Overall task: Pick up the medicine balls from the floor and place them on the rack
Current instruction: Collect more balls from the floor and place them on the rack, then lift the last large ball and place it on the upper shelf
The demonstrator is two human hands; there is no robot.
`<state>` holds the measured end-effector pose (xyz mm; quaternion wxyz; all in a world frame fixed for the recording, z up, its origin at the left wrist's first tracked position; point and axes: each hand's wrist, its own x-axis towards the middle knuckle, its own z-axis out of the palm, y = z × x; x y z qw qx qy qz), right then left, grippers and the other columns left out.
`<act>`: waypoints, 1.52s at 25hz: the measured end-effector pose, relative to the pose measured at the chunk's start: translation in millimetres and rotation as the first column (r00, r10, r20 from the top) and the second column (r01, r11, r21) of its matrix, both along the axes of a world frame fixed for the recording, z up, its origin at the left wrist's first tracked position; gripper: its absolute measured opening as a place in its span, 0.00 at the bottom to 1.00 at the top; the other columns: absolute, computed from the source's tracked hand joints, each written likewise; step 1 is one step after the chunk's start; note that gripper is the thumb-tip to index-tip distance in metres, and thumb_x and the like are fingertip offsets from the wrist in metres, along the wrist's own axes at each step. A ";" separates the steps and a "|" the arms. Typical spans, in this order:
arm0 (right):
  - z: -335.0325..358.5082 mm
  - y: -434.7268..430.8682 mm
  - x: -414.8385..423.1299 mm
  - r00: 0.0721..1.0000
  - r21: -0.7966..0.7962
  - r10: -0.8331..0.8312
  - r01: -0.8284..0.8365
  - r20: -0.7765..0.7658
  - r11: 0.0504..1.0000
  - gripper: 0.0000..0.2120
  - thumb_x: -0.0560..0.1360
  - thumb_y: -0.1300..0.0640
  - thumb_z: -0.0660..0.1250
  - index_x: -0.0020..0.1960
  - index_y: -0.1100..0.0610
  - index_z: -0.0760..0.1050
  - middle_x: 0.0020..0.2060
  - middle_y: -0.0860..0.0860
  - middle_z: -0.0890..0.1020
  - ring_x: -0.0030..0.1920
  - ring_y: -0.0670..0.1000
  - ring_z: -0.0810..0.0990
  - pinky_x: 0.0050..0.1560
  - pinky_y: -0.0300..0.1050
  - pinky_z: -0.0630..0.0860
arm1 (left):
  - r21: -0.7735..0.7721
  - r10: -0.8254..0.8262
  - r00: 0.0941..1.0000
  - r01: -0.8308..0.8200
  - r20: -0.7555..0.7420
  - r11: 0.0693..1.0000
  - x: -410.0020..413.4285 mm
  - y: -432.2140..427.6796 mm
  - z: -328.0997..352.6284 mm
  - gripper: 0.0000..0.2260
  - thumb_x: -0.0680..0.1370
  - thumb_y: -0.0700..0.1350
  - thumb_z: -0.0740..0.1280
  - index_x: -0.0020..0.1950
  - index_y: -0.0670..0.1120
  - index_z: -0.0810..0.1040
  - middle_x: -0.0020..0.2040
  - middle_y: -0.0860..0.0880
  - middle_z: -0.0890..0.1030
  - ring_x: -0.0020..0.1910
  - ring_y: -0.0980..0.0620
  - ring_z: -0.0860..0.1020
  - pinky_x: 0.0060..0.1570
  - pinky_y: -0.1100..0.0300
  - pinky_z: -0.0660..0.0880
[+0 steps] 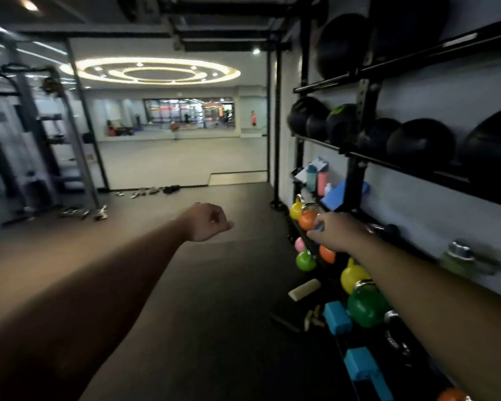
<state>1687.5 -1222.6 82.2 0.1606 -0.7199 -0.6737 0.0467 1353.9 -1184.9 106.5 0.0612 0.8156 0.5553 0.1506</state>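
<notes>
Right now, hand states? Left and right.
Left hand: closed, fingers curled, nothing seen in it.
Right hand: open, holding nothing.

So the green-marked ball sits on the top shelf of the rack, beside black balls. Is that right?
Not quite. The head view shows the green-marked ball on the second shelf from the top of the rack, not the top shelf. It does sit beside black balls, as you say.
</notes>
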 end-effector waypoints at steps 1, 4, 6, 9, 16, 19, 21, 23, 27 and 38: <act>-5.9 0.4 -33.2 0.998 -0.014 0.053 -0.054 -0.015 0.998 0.13 0.73 0.38 0.71 0.48 0.47 0.81 0.47 0.48 0.83 0.53 0.55 0.83 0.53 0.47 0.78 | -0.003 0.064 0.998 -0.064 -0.013 0.998 -40.6 -14.3 -9.2 0.19 0.76 0.69 0.66 0.47 0.54 0.84 0.50 0.53 0.86 0.52 0.50 0.82 0.55 0.54 0.77; -19.2 0.1 -117.8 0.981 -0.049 0.187 -0.190 -0.059 0.981 0.10 0.75 0.39 0.71 0.49 0.45 0.78 0.49 0.47 0.82 0.51 0.52 0.82 0.49 0.46 0.78 | -0.024 0.215 0.977 -0.215 -0.002 0.976 -149.9 -57.2 -28.7 0.18 0.74 0.70 0.67 0.45 0.57 0.84 0.51 0.51 0.88 0.50 0.49 0.84 0.55 0.52 0.80; -23.5 -2.0 -176.2 0.964 -0.052 0.259 -0.262 -0.059 0.964 0.10 0.77 0.43 0.71 0.54 0.47 0.79 0.51 0.48 0.81 0.51 0.52 0.80 0.42 0.42 0.72 | -0.042 0.302 0.953 -0.302 0.003 0.952 -221.1 -85.6 -36.3 0.15 0.77 0.64 0.71 0.49 0.53 0.86 0.52 0.50 0.88 0.49 0.48 0.85 0.54 0.53 0.80; -26.5 -1.0 -270.6 0.947 -0.048 0.321 -0.322 -0.027 0.945 0.13 0.79 0.44 0.70 0.59 0.50 0.79 0.53 0.49 0.79 0.52 0.51 0.77 0.45 0.44 0.70 | -0.038 0.429 0.903 -0.428 0.015 0.903 -326.9 -128.2 -44.1 0.16 0.77 0.62 0.71 0.52 0.51 0.87 0.53 0.50 0.88 0.51 0.47 0.84 0.55 0.53 0.79; -53.7 -18.7 -557.0 0.852 -0.126 0.524 -0.522 -0.023 0.844 0.17 0.78 0.39 0.68 0.62 0.46 0.78 0.59 0.51 0.80 0.59 0.56 0.80 0.54 0.49 0.75 | -0.125 0.627 0.773 -0.634 -0.093 0.763 -560.7 -227.2 -56.0 0.20 0.78 0.67 0.67 0.58 0.53 0.84 0.57 0.53 0.86 0.55 0.51 0.82 0.58 0.53 0.78; -60.0 -40.5 -676.3 0.791 -0.100 0.610 -0.612 -0.050 0.784 0.17 0.78 0.39 0.68 0.62 0.46 0.79 0.61 0.51 0.82 0.61 0.56 0.81 0.53 0.48 0.74 | -0.123 0.683 0.724 -0.690 -0.100 0.713 -641.6 -266.4 -50.5 0.21 0.78 0.68 0.66 0.60 0.54 0.83 0.57 0.54 0.85 0.59 0.49 0.81 0.60 0.51 0.77; -60.1 -56.4 -739.8 0.746 -0.107 0.664 -0.665 -0.055 0.739 0.17 0.77 0.39 0.67 0.62 0.46 0.79 0.61 0.51 0.82 0.60 0.56 0.81 0.54 0.48 0.75 | -0.146 0.706 0.698 -0.715 -0.114 0.684 -682.3 -291.6 -49.2 0.23 0.78 0.68 0.65 0.63 0.54 0.82 0.59 0.54 0.84 0.60 0.49 0.80 0.61 0.49 0.77; -55.7 -71.0 -798.0 0.697 -0.116 0.716 -0.715 -0.038 0.689 0.18 0.77 0.38 0.67 0.63 0.46 0.79 0.61 0.51 0.82 0.60 0.56 0.81 0.57 0.49 0.77 | -0.179 0.735 0.667 -0.743 -0.117 0.645 -724.1 -315.7 -50.2 0.23 0.78 0.68 0.65 0.64 0.54 0.81 0.60 0.53 0.83 0.59 0.50 0.80 0.61 0.48 0.77; -43.4 -82.1 -896.4 0.618 -0.093 0.786 -0.783 -0.019 0.614 0.19 0.77 0.38 0.66 0.62 0.46 0.79 0.61 0.50 0.83 0.59 0.56 0.81 0.51 0.48 0.74 | -0.173 0.796 0.601 -0.794 -0.072 0.583 -801.2 -347.9 -56.0 0.21 0.79 0.66 0.66 0.62 0.53 0.81 0.60 0.53 0.83 0.57 0.53 0.80 0.58 0.52 0.77; -104.9 -6.8 -1120.2 0.495 -0.158 0.867 -0.862 -0.060 0.481 0.19 0.79 0.38 0.64 0.65 0.45 0.77 0.51 0.48 0.80 0.47 0.53 0.79 0.45 0.47 0.71 | -0.231 0.867 0.486 -0.860 -0.106 0.454 -970.7 -287.2 -117.6 0.22 0.78 0.69 0.65 0.62 0.55 0.81 0.59 0.55 0.84 0.55 0.51 0.80 0.54 0.54 0.75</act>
